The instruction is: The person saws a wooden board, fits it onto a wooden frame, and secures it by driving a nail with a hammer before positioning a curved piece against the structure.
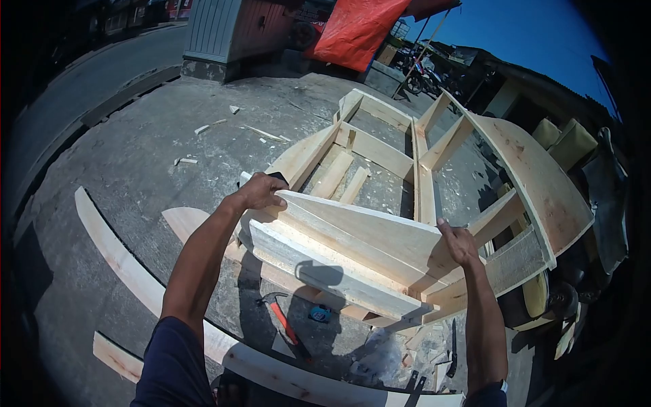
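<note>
A pale wooden board (366, 227) with a sloping top edge stands on its long side against a large wooden frame (380, 150). My left hand (260, 192) is closed over the board's left end, beside a small black object I cannot make out. Around the board's right end my right hand (459, 244) is closed, thumb up along the edge. Just below the board runs a rough plank (332, 275) of the frame, with a shadow across it. On the ground under that plank lie a claw hammer (283, 321) with a red and black handle and a blue tape measure (319, 313).
A long curved board (122, 258) lies on the concrete at left, and another (291, 375) crosses the foreground. The frame's curved panel (525, 159) rises at right. Wood scraps (264, 133) litter the ground. A metal cabinet (213, 30) and red tarp (359, 30) stand behind.
</note>
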